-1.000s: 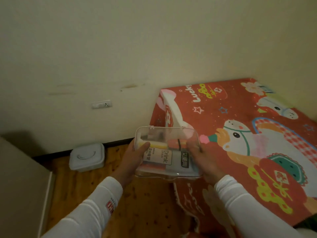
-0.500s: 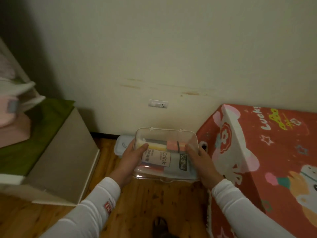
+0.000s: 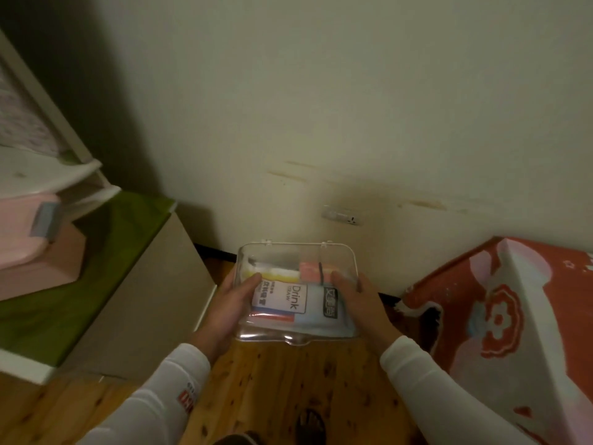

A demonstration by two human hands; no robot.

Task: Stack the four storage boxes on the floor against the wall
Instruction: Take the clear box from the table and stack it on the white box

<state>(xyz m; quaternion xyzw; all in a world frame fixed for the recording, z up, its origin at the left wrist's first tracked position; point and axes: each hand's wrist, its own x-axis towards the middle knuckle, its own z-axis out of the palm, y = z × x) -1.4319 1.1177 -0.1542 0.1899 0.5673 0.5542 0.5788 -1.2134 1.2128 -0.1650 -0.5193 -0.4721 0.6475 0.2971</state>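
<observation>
Left hand [image 3: 229, 311] and right hand [image 3: 361, 303] both grip one clear storage box [image 3: 296, 256], each on its own side, with the thumbs lying on the lid. The box is held level above the wooden floor [image 3: 272, 380], close to the wall [image 3: 321, 107], with a wall socket [image 3: 341, 216] higher up. Inside it are packets, one labelled "Drink". A cabinet [image 3: 154, 293] with a green top stands at the left, and a red patterned bed [image 3: 513, 316] at the right.

Dim, warm-tinted and soft, with dark shadow upper left and wide-angle bending.
</observation>
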